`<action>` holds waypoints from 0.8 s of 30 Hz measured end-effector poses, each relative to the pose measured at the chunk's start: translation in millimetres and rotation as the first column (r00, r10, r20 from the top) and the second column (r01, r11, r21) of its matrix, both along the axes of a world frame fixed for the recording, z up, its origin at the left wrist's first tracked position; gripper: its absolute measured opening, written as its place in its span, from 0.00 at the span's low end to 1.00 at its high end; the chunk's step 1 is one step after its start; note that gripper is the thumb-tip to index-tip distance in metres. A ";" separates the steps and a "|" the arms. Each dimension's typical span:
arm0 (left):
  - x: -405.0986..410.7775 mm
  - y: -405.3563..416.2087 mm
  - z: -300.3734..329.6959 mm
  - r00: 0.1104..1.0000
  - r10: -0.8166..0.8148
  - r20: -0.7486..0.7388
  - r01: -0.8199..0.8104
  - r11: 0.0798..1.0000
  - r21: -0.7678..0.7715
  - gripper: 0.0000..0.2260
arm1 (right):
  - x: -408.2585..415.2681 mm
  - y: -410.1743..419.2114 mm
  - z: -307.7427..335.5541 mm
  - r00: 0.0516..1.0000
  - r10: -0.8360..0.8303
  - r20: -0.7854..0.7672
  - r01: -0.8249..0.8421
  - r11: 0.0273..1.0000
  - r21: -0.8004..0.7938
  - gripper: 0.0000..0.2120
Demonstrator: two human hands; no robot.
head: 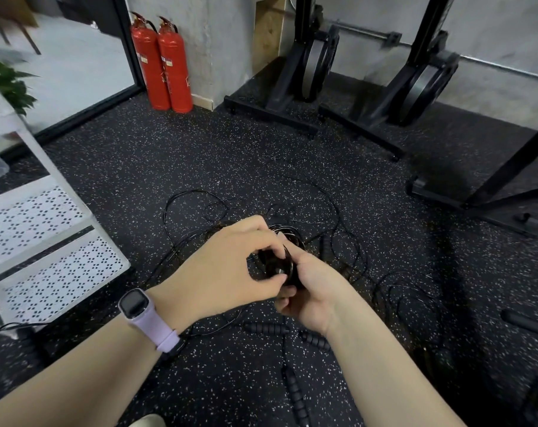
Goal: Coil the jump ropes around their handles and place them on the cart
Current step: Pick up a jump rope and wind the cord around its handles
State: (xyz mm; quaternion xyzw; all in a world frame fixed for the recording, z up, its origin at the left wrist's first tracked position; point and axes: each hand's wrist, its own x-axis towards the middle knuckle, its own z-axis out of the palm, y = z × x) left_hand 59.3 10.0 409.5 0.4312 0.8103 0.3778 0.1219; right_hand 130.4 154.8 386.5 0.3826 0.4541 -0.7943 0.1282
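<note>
Speckled black gym floor [175, 155], 2 red extinguishers [161, 61] by wall. White perforated cart [55, 251] at left, shelves bare where visible. Both hands' grip closed on one coiled black rope bundle [277, 266]: left hand [227, 269] w/ watch, right hand [310, 291]. Loose jump ropes [292, 211] & ribbed handles [266, 328] tangled on floor beneath.

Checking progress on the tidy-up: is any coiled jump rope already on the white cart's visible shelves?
No: the white cart's perforated shelves show no rope, and both hands hold one coiled jump rope above the floor.
</note>
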 end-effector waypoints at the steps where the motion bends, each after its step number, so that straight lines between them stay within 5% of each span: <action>1: 0.4 1.7 -0.9 1.000 0.011 0.001 -0.011 1.000 -0.002 0.07 | -0.8 -3.3 -1.1 1.000 -0.003 0.007 0.003 1.000 0.014 0.15; 4: 0.6 5.7 -2.9 0.997 0.069 0.019 -0.069 0.997 -0.016 0.07 | -2.2 -11.4 -4.4 1.000 -0.004 0.021 0.003 0.999 0.049 0.12; 14: -10.2 10.5 -0.1 0.901 0.289 0.323 -0.300 0.954 -0.018 0.04 | -1.3 -16.0 -2.4 0.999 0.021 -0.024 -0.017 0.986 0.166 0.25; 24: -7.4 10.3 8.7 0.820 0.295 0.491 -0.403 0.906 0.129 0.05 | -0.7 -15.7 1.7 0.995 0.079 -0.054 -0.054 0.927 0.371 0.29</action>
